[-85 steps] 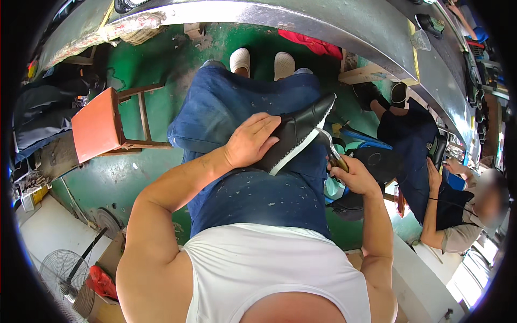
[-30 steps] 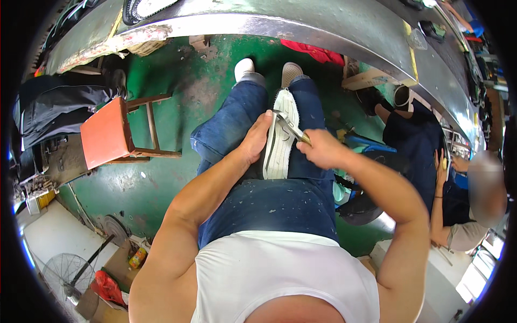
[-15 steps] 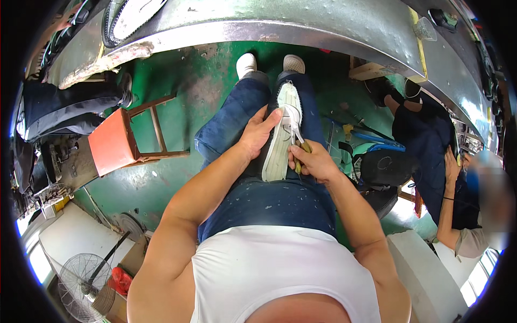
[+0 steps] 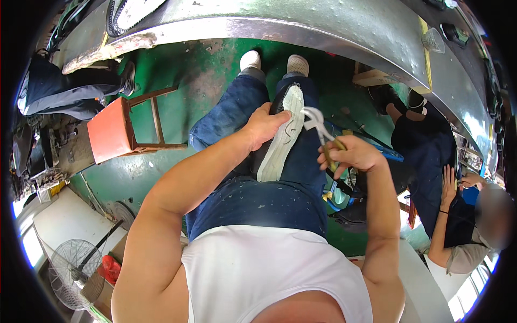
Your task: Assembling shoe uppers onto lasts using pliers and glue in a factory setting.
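A shoe (image 4: 280, 145) lies sole side up along my lap, its pale underside showing dark curved marks and its dark upper visible at the left edge. My left hand (image 4: 263, 127) grips it around the middle, with the thumb pressed on the underside. To the right of the shoe, my right hand (image 4: 353, 154) holds a pair of pincers (image 4: 314, 119) by the yellowish handles. The silvery pincer head points toward the shoe and is apart from it. Motion blurs the head, so I cannot tell whether its jaws are closed.
A metal workbench (image 4: 258, 31) spans the far side. An orange-seated stool (image 4: 110, 131) stands left, near a wire fan (image 4: 75, 273). At the right a co-worker (image 4: 444, 202) sits beside the bench. A dark seat (image 4: 385, 175) is near my right knee.
My right hand has drawn the pincers off the shoe, moving right and lifting away. My left hand keeps its hold on the shoe, which has tilted slightly.
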The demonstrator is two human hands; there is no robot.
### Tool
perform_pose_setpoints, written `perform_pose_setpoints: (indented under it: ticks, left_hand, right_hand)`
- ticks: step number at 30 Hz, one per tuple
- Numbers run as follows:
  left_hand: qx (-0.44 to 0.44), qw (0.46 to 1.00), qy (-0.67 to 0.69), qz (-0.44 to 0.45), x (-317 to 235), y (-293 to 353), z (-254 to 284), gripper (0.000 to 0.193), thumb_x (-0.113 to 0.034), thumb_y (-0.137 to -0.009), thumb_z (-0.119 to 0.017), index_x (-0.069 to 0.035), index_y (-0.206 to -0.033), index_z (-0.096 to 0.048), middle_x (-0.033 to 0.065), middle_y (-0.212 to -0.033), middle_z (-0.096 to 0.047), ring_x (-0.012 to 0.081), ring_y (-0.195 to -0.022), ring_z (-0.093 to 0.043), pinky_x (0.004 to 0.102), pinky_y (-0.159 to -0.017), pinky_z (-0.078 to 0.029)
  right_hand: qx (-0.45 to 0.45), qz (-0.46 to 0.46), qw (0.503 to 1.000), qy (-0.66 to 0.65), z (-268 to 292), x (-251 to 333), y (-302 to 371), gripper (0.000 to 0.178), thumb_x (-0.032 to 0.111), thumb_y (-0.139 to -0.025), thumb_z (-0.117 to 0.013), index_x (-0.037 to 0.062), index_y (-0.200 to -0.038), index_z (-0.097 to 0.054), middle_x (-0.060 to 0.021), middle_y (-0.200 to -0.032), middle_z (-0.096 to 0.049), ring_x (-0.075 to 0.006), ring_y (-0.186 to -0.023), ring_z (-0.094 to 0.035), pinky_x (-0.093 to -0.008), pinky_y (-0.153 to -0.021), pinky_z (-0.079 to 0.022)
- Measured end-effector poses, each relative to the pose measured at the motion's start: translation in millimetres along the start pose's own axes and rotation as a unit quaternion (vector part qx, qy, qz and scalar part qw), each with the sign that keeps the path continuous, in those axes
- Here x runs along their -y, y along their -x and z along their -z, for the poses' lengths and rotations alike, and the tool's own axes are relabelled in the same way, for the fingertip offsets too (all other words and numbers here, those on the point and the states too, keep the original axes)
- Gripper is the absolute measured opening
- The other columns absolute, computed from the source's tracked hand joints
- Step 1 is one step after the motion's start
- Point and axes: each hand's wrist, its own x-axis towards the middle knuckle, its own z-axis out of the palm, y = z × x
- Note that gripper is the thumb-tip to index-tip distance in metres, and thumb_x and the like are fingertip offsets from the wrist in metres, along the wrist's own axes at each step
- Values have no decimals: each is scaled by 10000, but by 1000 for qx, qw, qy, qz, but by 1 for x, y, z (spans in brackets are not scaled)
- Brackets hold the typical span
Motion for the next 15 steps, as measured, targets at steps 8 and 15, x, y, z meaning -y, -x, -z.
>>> perform_pose_setpoints:
  ticks: [8,15]
  left_hand:
    - [-7,997,-72,-5,-14,9,-7,634,-312,-864,-707,50,-1338,-491,210,-1196,-642,268,-1089,-645,376,-945,-510]
    - [84,995,12,58,-28,9,4,617,-259,-873,-741,55,-1333,-476,193,-1193,-649,280,-1027,-685,427,-880,-563]
  right_hand:
    - [-190,134,892,387,-20,52,-43,398,340,-1039,-461,-19,-926,-591,-109,-761,-654,-220,-740,-675,-385,-700,-512]
    - [-174,105,915,349,-21,27,-44,370,313,-1021,-510,-20,-872,-571,-124,-746,-661,-236,-635,-657,-375,-623,-519]
